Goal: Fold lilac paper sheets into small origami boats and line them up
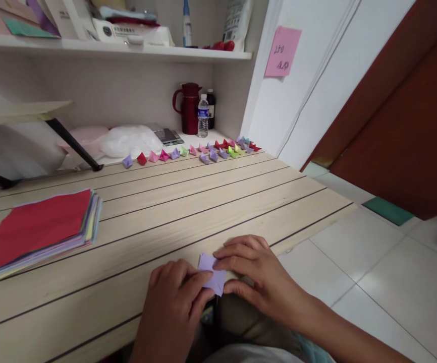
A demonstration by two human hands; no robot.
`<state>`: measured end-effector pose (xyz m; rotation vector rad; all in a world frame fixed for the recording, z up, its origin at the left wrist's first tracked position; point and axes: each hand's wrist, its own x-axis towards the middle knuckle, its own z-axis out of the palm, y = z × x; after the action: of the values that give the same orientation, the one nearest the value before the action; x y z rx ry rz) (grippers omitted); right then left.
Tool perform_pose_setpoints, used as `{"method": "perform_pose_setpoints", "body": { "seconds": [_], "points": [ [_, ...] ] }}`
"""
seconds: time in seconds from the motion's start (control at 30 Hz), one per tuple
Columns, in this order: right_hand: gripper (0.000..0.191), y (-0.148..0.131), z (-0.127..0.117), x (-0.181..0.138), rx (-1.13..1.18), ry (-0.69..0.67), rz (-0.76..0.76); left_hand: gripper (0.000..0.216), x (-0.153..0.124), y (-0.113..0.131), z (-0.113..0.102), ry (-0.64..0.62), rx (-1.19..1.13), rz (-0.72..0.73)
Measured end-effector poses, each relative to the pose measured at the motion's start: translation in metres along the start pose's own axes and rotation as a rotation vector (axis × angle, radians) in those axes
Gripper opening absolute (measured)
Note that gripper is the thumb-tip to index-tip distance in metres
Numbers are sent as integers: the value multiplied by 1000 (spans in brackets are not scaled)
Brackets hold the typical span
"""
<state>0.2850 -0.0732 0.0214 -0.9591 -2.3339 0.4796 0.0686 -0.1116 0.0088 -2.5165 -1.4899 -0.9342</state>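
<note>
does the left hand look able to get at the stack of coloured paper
Probably yes. The stack of coloured paper lies out beside the left hand, with only bare desk between them. Its fingers are pressing the folded purple paper, so it would have to let go first.

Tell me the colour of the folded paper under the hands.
Pale lilac: the folded paper shows best in the head view.

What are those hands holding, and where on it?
A small folded purple paper, at the near edge of the table. The left hand pinches its lower left side; the right hand holds its right side.
</note>
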Motion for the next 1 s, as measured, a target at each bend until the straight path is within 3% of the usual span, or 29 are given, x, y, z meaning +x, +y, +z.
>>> {"method": "perform_pose_setpoints", "body": {
  "seconds": [0.13,0.33,0.53,0.7,0.87,1.0],
  "points": [
    [16,7,-5,5,48,-21,-14,10,1,2,-1,47,-19,-2],
    [13,11,0,8,12,16,-32,15,4,7,1,162,-9,-54],
    [12,4,10,10,-65,107,-64,13,-10,-5,3,110,52,-3],
    [12,1,11,14,-102,82,-41,15,-17,-8,6,136,131,-66],
    [18,4,11,14,-163,119,-159,29,-19,-2,11,224,265,-75],
    [17,4,11,11,-121,113,-142,18,-22,7,16,265,178,-172]
  ]
}}
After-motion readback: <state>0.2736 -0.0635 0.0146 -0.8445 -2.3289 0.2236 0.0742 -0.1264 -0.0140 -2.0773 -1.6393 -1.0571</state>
